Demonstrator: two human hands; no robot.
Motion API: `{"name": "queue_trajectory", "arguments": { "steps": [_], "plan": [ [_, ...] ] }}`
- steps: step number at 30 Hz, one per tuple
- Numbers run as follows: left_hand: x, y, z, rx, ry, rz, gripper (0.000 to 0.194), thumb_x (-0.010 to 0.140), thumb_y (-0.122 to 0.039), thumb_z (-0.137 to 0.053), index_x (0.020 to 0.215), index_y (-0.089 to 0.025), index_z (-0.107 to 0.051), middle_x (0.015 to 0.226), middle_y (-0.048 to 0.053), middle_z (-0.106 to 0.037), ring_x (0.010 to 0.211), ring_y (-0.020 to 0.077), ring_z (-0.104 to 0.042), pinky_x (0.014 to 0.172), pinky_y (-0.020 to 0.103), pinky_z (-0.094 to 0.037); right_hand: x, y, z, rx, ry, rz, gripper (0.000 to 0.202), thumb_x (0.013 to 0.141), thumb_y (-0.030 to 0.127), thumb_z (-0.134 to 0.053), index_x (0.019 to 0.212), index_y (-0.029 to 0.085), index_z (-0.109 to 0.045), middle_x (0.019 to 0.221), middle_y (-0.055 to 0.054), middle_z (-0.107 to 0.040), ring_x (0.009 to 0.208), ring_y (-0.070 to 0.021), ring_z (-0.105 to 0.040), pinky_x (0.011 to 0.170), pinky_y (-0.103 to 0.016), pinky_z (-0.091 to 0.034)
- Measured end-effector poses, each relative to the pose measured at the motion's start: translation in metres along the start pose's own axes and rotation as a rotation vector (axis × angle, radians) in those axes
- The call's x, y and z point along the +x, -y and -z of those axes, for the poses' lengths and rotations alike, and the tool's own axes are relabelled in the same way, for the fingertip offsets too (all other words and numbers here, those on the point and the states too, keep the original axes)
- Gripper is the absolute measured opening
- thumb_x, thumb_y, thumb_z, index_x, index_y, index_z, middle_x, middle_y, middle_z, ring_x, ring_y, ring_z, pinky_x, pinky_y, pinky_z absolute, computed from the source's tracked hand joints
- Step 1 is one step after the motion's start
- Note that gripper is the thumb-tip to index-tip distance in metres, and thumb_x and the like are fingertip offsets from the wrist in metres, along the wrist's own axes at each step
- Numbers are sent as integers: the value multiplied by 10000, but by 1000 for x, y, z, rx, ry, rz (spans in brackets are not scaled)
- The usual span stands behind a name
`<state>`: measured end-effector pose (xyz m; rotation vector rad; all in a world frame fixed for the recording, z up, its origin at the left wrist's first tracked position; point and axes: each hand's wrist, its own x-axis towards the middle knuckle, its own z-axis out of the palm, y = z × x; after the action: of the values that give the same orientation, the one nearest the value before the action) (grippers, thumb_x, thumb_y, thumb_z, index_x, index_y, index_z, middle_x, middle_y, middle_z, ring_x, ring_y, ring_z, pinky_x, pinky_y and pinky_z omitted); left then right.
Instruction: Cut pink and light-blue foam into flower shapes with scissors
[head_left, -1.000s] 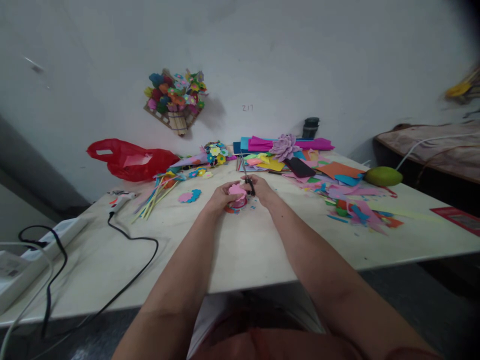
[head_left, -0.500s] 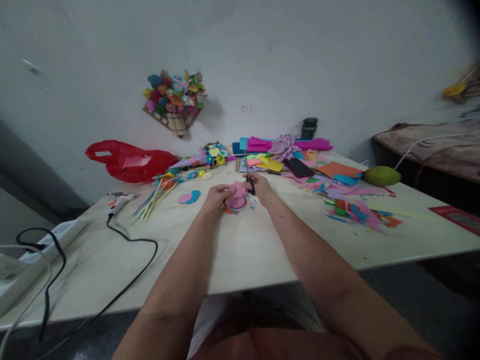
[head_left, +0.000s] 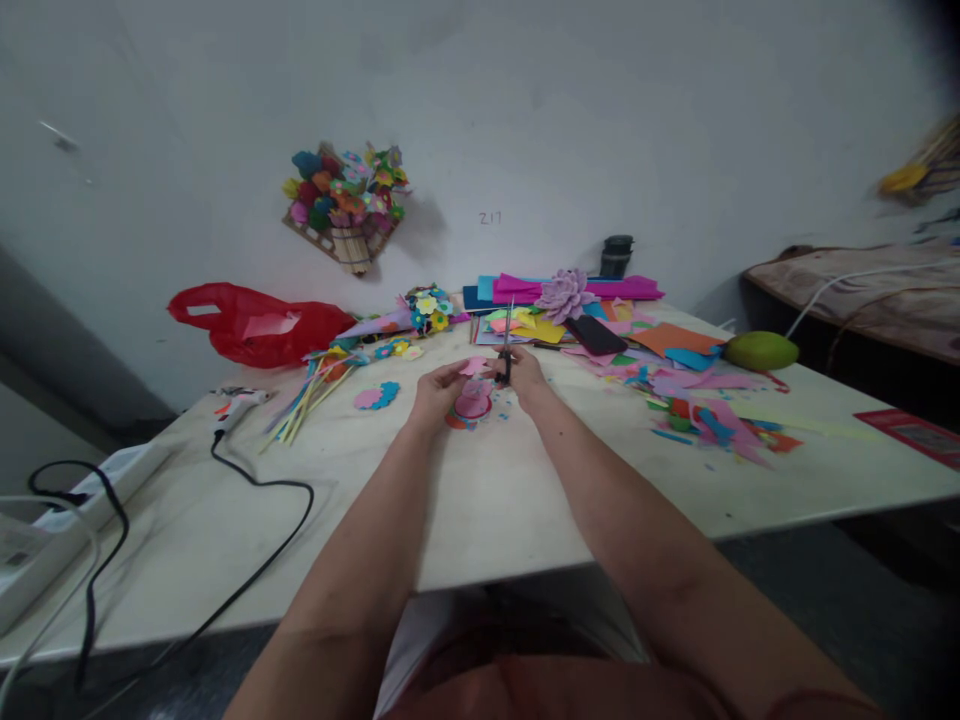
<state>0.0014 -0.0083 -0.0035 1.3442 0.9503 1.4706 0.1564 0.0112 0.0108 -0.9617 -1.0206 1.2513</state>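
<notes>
Between its fingertips my left hand (head_left: 439, 392) pinches a pink paper flower cutout (head_left: 474, 367). My right hand (head_left: 523, 378) is closed round the dark handles of a pair of scissors (head_left: 507, 345), whose blades point away from me and up. Under the hands, pink paper scraps (head_left: 474, 400) lie in and around a small round red-rimmed piece on the table, with tiny blue bits scattered beside it. Left of my left hand rest a pink paper cutout (head_left: 367, 399) and a blue scalloped cutout (head_left: 388, 394), overlapping.
Coloured paper scraps (head_left: 720, 425) and a green fruit (head_left: 761, 351) lie to the right. A purple paper flower (head_left: 565, 296) and a dark phone (head_left: 595, 335) sit at the back. On the left are a red plastic bag (head_left: 277, 330), a glue gun (head_left: 238, 408) with its cord and a power strip (head_left: 82, 520).
The pink cutout has tilted flatter and risen slightly off the scraps below. The scissors have turned, their blades swinging to the right and more upright.
</notes>
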Motion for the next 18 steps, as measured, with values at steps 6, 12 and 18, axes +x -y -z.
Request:
{"name": "queue_trajectory", "arguments": {
  "steps": [6,12,18],
  "plan": [
    [1,-1,-1,11,7,-6,445,504,-131,-799,944,-183,-752,1028,89,-729,1034,244,-633,857,323,-503,-1,0,1,-22,-3,-21,288,707,205,-741,912,188,-540,640,17,-628,482,-109,-603,355,-165,-335],
    [-1,-4,-2,3,33,2,461,475,-156,-819,930,-173,-752,932,70,-735,934,222,-655,842,331,-512,0,-2,-1,-62,-11,23,333,634,155,-717,919,190,-547,552,68,-548,446,-92,-533,355,-168,-272],
    [0,-4,3,-143,-34,95,671,536,-358,-828,1144,-130,-658,689,32,-691,646,181,-668,684,327,-538,-1,-3,-1,-53,61,62,342,584,89,-636,904,185,-562,543,87,-533,449,-80,-489,435,-188,-355]
  ]
}}
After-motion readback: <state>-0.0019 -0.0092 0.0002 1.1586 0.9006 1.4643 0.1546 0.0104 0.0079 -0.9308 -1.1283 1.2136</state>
